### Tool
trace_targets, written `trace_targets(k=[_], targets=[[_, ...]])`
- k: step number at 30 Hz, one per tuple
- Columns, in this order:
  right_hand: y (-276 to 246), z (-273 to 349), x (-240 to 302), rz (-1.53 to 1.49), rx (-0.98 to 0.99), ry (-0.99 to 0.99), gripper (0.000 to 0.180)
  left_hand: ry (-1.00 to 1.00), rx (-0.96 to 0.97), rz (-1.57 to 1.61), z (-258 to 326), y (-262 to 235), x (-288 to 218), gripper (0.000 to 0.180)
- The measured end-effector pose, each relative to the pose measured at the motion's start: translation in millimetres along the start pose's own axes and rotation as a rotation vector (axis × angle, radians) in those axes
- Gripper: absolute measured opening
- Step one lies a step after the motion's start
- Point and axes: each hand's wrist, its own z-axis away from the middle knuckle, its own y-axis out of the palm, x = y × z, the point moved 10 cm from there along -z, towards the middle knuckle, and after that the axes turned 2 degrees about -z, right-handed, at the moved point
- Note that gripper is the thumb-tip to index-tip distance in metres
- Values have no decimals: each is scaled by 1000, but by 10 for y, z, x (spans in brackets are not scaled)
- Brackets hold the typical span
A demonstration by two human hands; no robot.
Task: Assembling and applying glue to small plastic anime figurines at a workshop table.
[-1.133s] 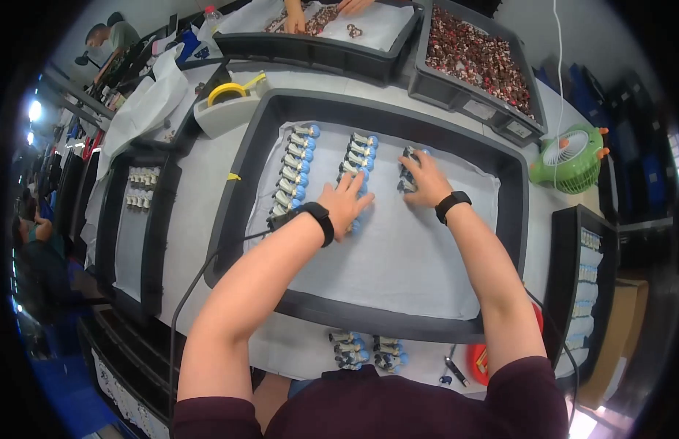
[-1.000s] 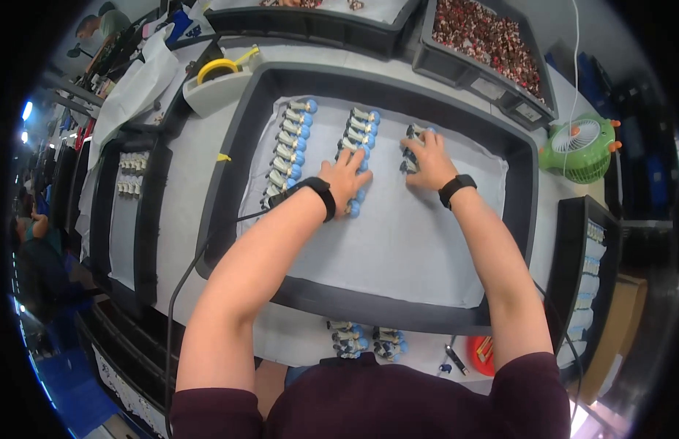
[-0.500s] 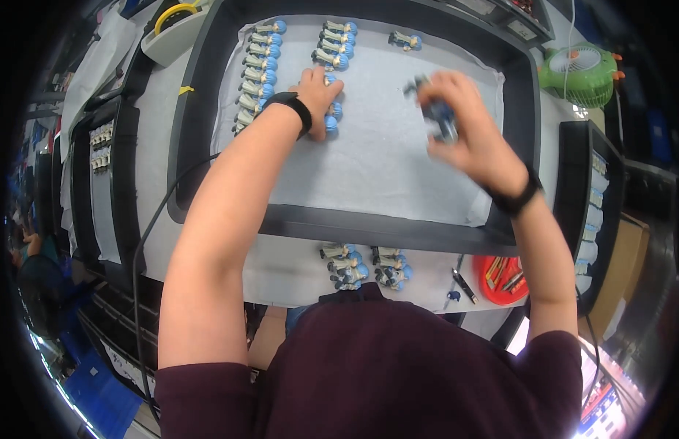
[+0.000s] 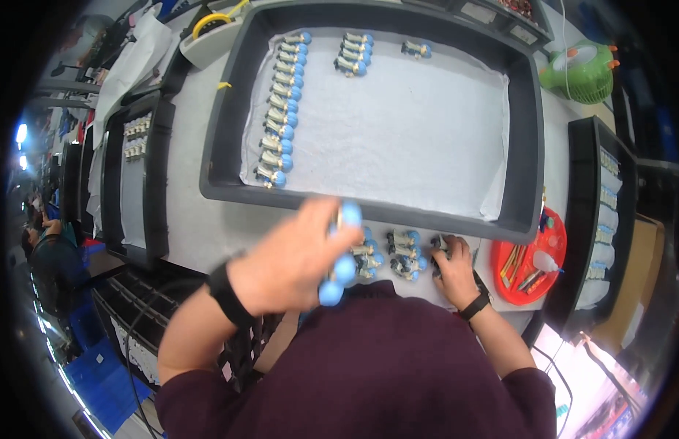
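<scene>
My left hand (image 4: 284, 256), blurred by motion, is closed around several small blue-headed figurines (image 4: 344, 268) over the table's near edge. My right hand (image 4: 456, 276) rests on the table with its fingers bent around a figurine (image 4: 440, 245), mostly hidden under them. Between the two hands, more figurines (image 4: 405, 254) lie in short stacked rows. Beyond them stands a large dark grey tray (image 4: 317, 200) lined with white sheet. Inside it, a long left column of figurines (image 4: 284, 102) lies on its side, beside a shorter column (image 4: 354, 55) and a single figurine (image 4: 416, 50).
A round red dish (image 4: 526, 295) with tools and a small bottle sits right of my right hand. Black trays with figurines stand at the left (image 4: 158, 183) and right (image 4: 574, 190). A green fan (image 4: 584, 73) stands at the far right, and a cable hangs near it.
Both hands have left the tray and come down toward me. My left hand has picked up the lower figurines of the second column. More figurines show on the near table.
</scene>
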Motion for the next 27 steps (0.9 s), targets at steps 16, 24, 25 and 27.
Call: trace_targets(k=[16,24,25,27], targets=[[-2179,-3224,230,-175,-279,-315,35,-426,233,-317,218,-163,698,63],[-1432,-5035,-312,170,-382,-142,35,-160,-36,-153,-1404,-1707,2183,50],[-1354,-5195,-327,169,-376,-148,35,-160,-93,-279,-1668,-1756,2535,57],[-1255,-5335,-450,279,-387,-99,28,-180,-133,-499,-2154,-1665,3134,72]])
